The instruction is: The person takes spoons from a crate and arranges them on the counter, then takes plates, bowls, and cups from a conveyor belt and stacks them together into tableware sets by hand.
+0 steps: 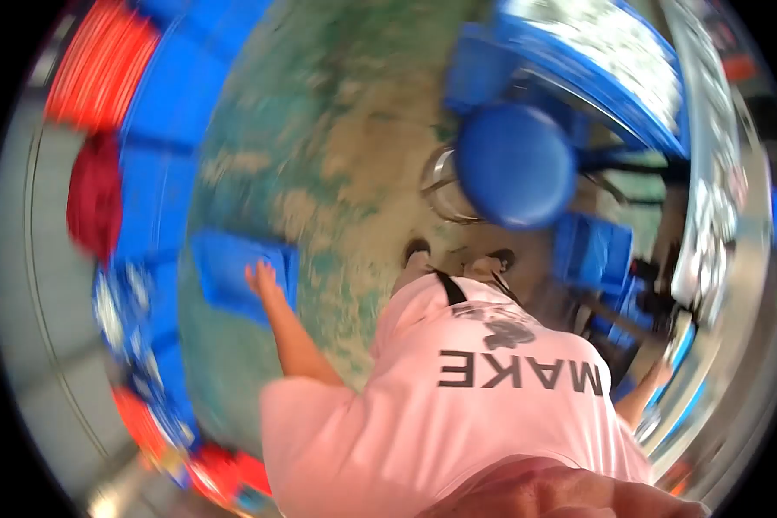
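My left hand point(265, 280) reaches out over a blue plastic bin point(226, 274) at the left. Its fingers look apart, though blurred, and I see nothing in them. Whether the hand touches the bin rim I cannot tell. On the far right, my right hand point(660, 376) hangs beside the edge of a workbench point(734, 302), close to a light-blue edged item point(684, 347). Motion smears its fingers, so their grip is hidden from me.
A round blue stool point(515, 166) stands ahead, beside a blue tray of shiny pieces point(609, 52). Blue bins point(592, 252) sit under the bench. Along the left runs a row of blue crates point(155, 190), with red stacked items point(104, 65) and a dark red bag point(95, 197).
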`<action>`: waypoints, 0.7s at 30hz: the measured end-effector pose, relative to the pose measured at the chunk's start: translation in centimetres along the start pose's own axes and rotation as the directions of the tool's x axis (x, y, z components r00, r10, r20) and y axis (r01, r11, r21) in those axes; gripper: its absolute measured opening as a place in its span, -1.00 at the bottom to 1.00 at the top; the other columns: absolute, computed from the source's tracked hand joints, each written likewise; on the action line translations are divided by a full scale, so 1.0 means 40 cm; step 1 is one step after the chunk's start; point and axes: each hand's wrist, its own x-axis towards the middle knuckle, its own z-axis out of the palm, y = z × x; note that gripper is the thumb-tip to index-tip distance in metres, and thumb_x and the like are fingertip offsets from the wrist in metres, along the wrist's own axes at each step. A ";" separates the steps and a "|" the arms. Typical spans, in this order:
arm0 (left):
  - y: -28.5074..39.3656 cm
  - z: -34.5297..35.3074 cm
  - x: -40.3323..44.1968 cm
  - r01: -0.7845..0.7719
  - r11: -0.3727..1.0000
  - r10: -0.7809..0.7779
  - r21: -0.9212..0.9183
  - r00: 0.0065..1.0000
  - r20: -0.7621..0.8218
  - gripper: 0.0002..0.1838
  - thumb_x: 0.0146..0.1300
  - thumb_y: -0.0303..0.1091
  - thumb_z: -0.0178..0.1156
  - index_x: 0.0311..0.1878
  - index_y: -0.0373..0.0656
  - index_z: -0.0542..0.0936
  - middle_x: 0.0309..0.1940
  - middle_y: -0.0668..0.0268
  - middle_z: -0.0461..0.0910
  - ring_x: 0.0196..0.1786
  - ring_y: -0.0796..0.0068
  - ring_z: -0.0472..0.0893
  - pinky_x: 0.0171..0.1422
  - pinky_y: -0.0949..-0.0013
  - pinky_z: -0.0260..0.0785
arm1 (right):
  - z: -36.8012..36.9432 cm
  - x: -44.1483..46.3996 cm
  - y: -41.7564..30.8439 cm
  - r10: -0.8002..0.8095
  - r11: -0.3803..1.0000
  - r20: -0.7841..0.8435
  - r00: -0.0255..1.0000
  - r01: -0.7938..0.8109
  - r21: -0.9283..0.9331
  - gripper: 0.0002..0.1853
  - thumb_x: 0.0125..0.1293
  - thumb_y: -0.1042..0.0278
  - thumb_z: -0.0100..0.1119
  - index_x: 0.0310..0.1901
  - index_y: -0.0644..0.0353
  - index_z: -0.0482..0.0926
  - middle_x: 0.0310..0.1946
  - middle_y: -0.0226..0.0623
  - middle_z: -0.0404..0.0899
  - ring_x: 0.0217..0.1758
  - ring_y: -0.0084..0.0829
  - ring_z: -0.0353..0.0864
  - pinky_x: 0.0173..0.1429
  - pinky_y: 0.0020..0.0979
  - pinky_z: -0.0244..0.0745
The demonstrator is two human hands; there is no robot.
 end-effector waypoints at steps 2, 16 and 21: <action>0.004 0.121 -0.002 0.065 0.983 -0.097 0.169 0.977 0.190 -0.42 0.06 -0.32 0.17 0.18 -0.06 0.23 -0.22 0.21 0.48 -0.24 0.31 0.51 -0.12 0.17 0.39 | 0.053 -0.055 0.085 0.088 0.995 -0.055 0.995 -0.086 0.046 -0.60 0.12 0.13 -0.03 -0.27 0.36 0.54 -0.28 0.08 0.55 -0.20 -0.02 0.55 -0.09 -0.14 0.44; 0.273 0.897 -1.050 -0.525 0.850 -0.055 0.053 0.011 0.998 -0.64 0.24 -0.39 -0.02 0.10 -0.26 0.33 -0.16 0.11 0.51 -0.20 0.37 0.55 -0.09 0.44 0.40 | -0.410 -0.336 -0.035 0.493 0.839 -0.409 0.768 -0.296 0.457 -0.66 -0.03 0.51 0.04 -0.13 0.21 0.50 -0.18 -0.10 0.51 -0.02 -0.12 0.43 0.11 -0.26 0.27; 0.215 0.974 -1.318 -0.617 0.783 -0.079 -0.076 -0.220 0.972 -0.71 0.25 -0.45 -0.02 0.03 -0.33 0.40 -0.22 0.10 0.54 -0.25 0.38 0.58 -0.13 0.45 0.43 | -0.368 -0.280 0.174 0.567 0.817 -0.392 0.725 -0.431 0.383 -0.62 0.04 0.34 0.14 -0.06 0.24 0.49 -0.11 -0.07 0.51 -0.02 -0.10 0.46 0.09 -0.27 0.32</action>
